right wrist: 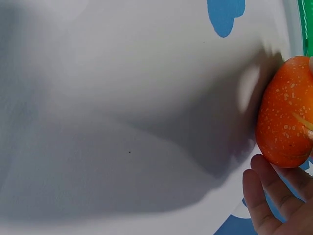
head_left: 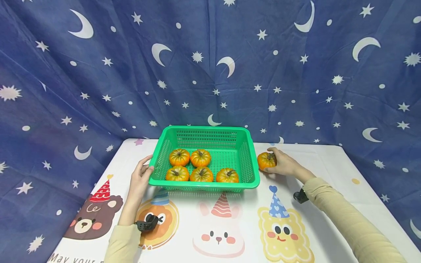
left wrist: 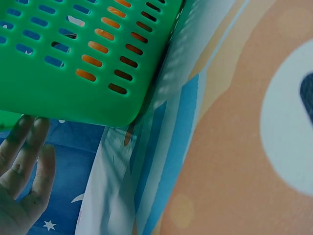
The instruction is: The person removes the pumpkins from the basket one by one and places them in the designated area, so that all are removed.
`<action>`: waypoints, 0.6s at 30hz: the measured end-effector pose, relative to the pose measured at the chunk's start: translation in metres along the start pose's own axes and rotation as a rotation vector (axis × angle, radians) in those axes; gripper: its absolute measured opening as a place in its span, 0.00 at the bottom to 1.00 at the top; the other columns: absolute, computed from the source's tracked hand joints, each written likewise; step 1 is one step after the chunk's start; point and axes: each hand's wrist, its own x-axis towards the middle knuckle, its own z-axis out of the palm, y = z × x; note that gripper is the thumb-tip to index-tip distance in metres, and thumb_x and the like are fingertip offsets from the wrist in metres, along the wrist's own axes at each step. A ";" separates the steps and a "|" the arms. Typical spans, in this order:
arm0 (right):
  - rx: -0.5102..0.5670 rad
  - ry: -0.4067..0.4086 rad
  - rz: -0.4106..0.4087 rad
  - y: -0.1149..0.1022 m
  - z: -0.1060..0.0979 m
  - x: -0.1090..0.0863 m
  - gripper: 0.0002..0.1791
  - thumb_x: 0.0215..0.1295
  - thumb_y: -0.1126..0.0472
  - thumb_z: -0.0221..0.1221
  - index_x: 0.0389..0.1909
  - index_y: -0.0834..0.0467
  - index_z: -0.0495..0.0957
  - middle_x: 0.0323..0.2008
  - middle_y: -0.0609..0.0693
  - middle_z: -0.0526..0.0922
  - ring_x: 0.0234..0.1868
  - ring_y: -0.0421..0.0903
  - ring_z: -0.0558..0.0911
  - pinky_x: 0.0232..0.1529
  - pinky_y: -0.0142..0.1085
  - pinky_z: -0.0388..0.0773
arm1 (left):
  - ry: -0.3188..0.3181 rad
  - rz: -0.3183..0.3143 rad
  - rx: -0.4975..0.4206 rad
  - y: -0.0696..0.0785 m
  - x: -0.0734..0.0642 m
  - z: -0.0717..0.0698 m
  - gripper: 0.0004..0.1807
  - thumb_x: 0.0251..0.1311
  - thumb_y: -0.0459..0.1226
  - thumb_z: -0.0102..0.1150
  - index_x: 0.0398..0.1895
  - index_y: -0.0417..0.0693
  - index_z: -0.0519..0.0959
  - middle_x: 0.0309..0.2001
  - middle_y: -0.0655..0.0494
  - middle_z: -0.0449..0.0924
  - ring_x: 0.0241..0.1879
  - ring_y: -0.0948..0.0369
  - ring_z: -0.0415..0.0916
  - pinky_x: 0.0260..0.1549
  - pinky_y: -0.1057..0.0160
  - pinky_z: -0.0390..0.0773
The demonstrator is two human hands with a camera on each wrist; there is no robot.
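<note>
A green plastic basket (head_left: 205, 184) with slotted walls holds several small orange pumpkins, such as the front right one (head_left: 227, 175). At its left rim is my left hand (head_left: 140, 179), fingertips against the edge; in the left wrist view its fingers (left wrist: 41, 169) reach the rim fairly straight and the thumb is hidden. Beyond the basket's right side, my right hand (head_left: 284, 163) grips another pumpkin (head_left: 264, 161) between thumb and fingers. The right wrist view shows that pumpkin's speckled orange side (right wrist: 283, 117), with some fingertips below it and a shadow on the cloth.
A white tablecloth (head_left: 263, 195) printed with cartoon animals and party hats covers the table. Behind it hangs a blue curtain (head_left: 210, 95) with moons and stars. A black wrist camera (head_left: 149, 223) sits on the left wrist, another (head_left: 300, 196) on the right.
</note>
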 end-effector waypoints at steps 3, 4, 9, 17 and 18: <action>0.001 0.000 0.006 0.000 0.000 -0.001 0.47 0.53 0.49 0.67 0.68 0.63 0.56 0.57 0.70 0.72 0.55 0.64 0.76 0.55 0.59 0.72 | -0.001 -0.003 0.004 0.000 0.000 0.001 0.24 0.71 0.43 0.47 0.70 0.60 0.64 0.44 0.61 0.79 0.40 0.77 0.74 0.44 0.77 0.70; 0.000 0.000 0.006 0.000 0.000 -0.002 0.47 0.53 0.48 0.67 0.69 0.62 0.56 0.57 0.69 0.72 0.56 0.64 0.76 0.55 0.59 0.72 | -0.002 -0.002 0.007 0.000 0.000 0.001 0.24 0.71 0.43 0.47 0.70 0.60 0.64 0.45 0.58 0.79 0.40 0.77 0.74 0.44 0.77 0.70; -0.002 0.010 -0.003 0.001 -0.002 -0.004 0.48 0.52 0.45 0.67 0.69 0.61 0.57 0.57 0.68 0.73 0.56 0.64 0.75 0.55 0.59 0.71 | -0.004 -0.003 0.010 0.001 -0.001 0.001 0.24 0.71 0.43 0.47 0.70 0.60 0.64 0.48 0.51 0.79 0.40 0.77 0.74 0.44 0.77 0.70; -0.012 0.040 -0.042 -0.002 -0.013 -0.008 0.47 0.51 0.46 0.69 0.68 0.61 0.60 0.58 0.68 0.73 0.58 0.66 0.73 0.57 0.61 0.69 | 0.007 0.014 0.007 -0.001 0.001 0.001 0.24 0.71 0.42 0.47 0.69 0.57 0.65 0.43 0.64 0.79 0.40 0.76 0.74 0.43 0.77 0.70; -0.010 0.043 -0.046 -0.003 -0.015 -0.009 0.46 0.51 0.48 0.68 0.68 0.61 0.60 0.58 0.68 0.73 0.59 0.66 0.73 0.57 0.61 0.68 | 0.006 0.016 0.002 -0.001 0.001 0.001 0.24 0.71 0.42 0.47 0.69 0.57 0.65 0.43 0.64 0.79 0.40 0.76 0.75 0.43 0.77 0.70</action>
